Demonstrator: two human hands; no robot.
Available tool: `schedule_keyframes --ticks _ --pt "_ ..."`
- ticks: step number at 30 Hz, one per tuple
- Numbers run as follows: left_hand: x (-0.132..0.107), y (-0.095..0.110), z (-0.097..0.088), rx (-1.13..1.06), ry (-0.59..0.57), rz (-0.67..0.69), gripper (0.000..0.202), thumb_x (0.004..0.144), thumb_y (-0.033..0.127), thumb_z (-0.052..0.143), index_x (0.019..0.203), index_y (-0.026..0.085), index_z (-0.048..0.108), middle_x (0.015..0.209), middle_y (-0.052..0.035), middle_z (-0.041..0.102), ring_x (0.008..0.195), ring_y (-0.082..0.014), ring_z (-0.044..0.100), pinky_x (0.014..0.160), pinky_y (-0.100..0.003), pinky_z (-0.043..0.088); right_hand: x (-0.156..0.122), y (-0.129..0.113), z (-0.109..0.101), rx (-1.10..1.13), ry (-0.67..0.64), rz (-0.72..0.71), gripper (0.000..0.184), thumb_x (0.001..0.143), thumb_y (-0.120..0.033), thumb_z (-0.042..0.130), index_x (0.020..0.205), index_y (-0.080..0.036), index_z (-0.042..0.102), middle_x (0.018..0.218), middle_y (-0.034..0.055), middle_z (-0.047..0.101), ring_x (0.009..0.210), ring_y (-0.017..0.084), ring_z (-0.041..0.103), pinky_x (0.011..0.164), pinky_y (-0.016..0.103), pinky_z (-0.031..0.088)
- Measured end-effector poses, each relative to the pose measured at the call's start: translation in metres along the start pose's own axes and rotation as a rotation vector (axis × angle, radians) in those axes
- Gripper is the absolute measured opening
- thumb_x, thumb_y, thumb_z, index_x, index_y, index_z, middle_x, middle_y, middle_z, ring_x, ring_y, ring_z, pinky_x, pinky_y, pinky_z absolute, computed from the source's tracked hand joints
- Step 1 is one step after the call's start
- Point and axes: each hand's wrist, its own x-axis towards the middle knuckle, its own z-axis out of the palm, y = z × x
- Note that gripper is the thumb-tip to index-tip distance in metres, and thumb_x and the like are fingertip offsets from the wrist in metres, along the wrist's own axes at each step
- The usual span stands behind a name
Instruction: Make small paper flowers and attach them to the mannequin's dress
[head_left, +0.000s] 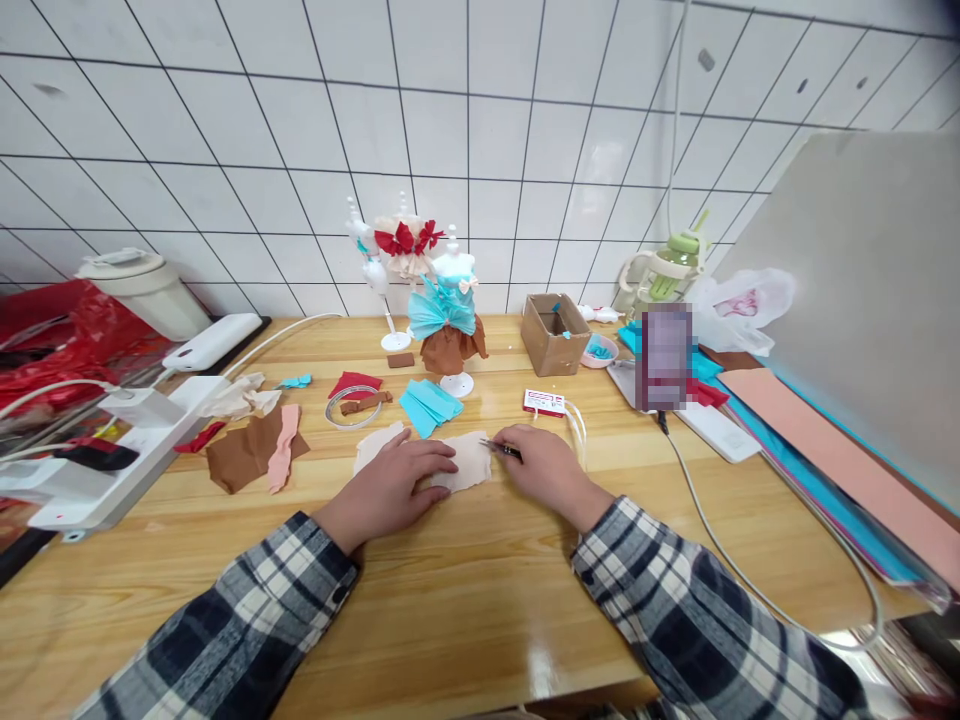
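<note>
My left hand [405, 482] lies flat with fingers stretched over a strip of cream crepe paper [471, 460], whose left end shows beyond my knuckles. My right hand [546, 468] is closed around a slim dark tool with a metal tip [504, 450]; its exact kind is unclear. The tip touches or hovers over the paper's right end. Just behind the paper are folded turquoise crepe pieces [430, 408] and a clear ring-shaped roll [352, 408] with a brown strip. A small mannequin in a turquoise and brown paper dress [450, 320] stands farther back.
A cardboard box [556, 345] and a pink dish [600, 351] stand behind my right hand, near a red-and-white packet [544, 402]. Brown and pink paper scraps [244, 455] lie left. A power strip [120, 455] borders the left side. A cable [705, 520] loops around a phone [664, 357] at right.
</note>
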Motion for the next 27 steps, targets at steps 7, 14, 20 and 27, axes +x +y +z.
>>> schedule_keyframes --ticks 7,14,20,27 --pt "0.003 0.011 -0.005 -0.002 0.131 0.046 0.015 0.085 0.033 0.056 0.092 0.023 0.066 0.108 -0.0054 0.065 0.102 -0.0218 0.057 0.096 -0.042 0.039 0.001 0.000 -0.002 -0.186 0.106 0.163 0.032 0.090 -0.030 0.047 0.118 -0.021 0.059 0.108 0.0095 0.063 0.103 0.024 0.056 0.082 0.032 0.039" --pt "0.006 0.021 -0.006 0.038 0.020 0.076 0.015 0.087 0.026 0.054 0.085 0.022 0.069 0.086 -0.0033 0.068 0.086 -0.0191 0.060 0.080 -0.034 0.043 0.000 0.006 0.002 -0.251 0.102 0.138 0.027 0.090 -0.029 0.049 0.113 -0.023 0.062 0.104 0.0099 0.061 0.103 0.025 0.054 0.083 0.036 0.035" --pt "0.005 0.017 0.000 0.011 -0.001 0.052 0.019 0.089 0.026 0.051 0.088 0.022 0.070 0.090 -0.0029 0.067 0.086 -0.0170 0.060 0.075 -0.029 0.045 0.004 0.009 0.003 -0.200 0.046 0.108 0.023 0.092 -0.022 0.046 0.105 -0.020 0.064 0.100 0.0081 0.063 0.096 0.021 0.057 0.080 0.032 0.036" --pt "0.005 0.017 0.001 0.002 0.030 0.074 0.021 0.089 0.023 0.049 0.089 0.023 0.070 0.095 -0.0038 0.068 0.090 -0.0176 0.060 0.079 -0.030 0.046 -0.001 -0.004 -0.002 -0.130 0.213 -0.025 0.026 0.090 -0.021 0.051 0.114 -0.020 0.062 0.110 0.0092 0.060 0.106 0.022 0.051 0.090 0.032 0.036"
